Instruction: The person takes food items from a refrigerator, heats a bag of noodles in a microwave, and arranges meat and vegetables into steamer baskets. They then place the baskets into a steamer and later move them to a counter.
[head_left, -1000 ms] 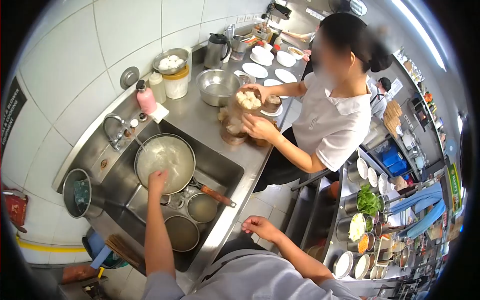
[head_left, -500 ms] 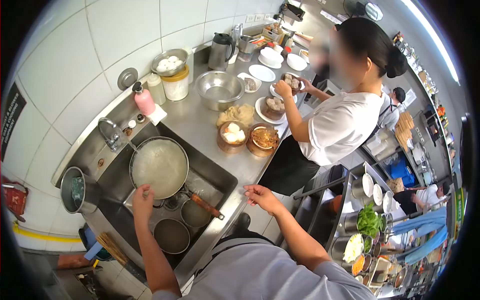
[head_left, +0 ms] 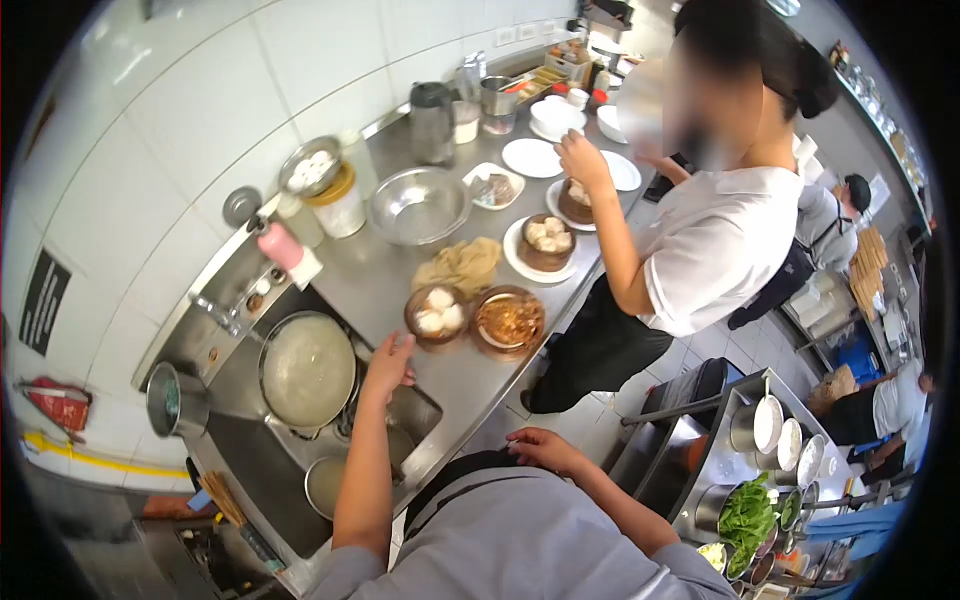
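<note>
My left hand point(head_left: 390, 368) reaches over the sink's corner with its fingers apart and holds nothing. It is nearest to a round steamer basket point(head_left: 412, 318) of white buns point(head_left: 438, 312), with a gap between them. Beside that basket stands another steamer point(head_left: 510, 352) with brownish food. My right hand point(head_left: 545, 448) hangs in front of my waist, loosely curled and empty. In the sink point(head_left: 235, 455) a large pan point(head_left: 308, 368) holds cloudy liquid under the faucet point(head_left: 215, 312). A smaller pot point(head_left: 325, 485) sits lower, partly hidden by my left forearm.
A co-worker point(head_left: 720, 240) stands at the counter's right edge beside plated steamers point(head_left: 545, 262). A crumpled tan cloth point(head_left: 460, 265) and a steel bowl point(head_left: 420, 208) lie on the counter. Pink soap bottle point(head_left: 280, 245) behind the sink. A rack of pots and greens point(head_left: 745, 515) stands at right.
My left hand has moved from the large pan rightward toward the steamers. My right hand has drawn back to my waist. The view has shifted; the co-worker's hand has left the small basket.
</note>
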Motion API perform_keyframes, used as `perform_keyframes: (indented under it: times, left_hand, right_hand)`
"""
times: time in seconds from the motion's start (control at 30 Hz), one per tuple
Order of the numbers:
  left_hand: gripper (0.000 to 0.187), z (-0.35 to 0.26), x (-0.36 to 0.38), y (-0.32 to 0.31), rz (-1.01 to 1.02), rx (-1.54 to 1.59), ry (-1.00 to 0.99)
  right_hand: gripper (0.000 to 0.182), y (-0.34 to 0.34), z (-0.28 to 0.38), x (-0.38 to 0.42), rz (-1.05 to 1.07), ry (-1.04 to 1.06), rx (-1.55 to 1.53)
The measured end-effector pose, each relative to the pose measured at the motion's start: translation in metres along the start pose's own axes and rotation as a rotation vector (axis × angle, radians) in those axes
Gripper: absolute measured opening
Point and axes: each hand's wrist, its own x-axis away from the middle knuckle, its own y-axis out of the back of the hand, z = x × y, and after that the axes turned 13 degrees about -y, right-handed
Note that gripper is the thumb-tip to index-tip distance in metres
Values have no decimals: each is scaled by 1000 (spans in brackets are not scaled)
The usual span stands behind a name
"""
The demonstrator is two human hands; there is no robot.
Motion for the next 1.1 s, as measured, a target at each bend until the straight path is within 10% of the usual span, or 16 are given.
perform_keyframes:
  times: [0.1, 0.2, 0.57, 0.63, 0.73, 1.1]
  left_hand:
    - [55, 6, -56, 5, -201, -96, -125]
    - [46, -5, -96, 22, 186, -234, -84]
    - [30, -84, -62, 31, 205, -612, -126]
    - [32, -96, -61, 40, 241, -732, -544]
    - [34, -127, -52, 43, 373, -653, -636]
    - [37, -164, -52, -4, 651, -781, -725]
  right_hand:
    - [36, 24, 9, 5, -20, 7, -23]
    - [37, 34, 12, -4, -58, -4, -45]
    - [36, 18, 117, 15, -82, 232, 20]
    - [39, 15, 178, 29, -180, 396, 91]
    - [49, 13, 245, 19, -249, 444, 169]
    - [66, 39, 339, -39, 91, 405, 993]
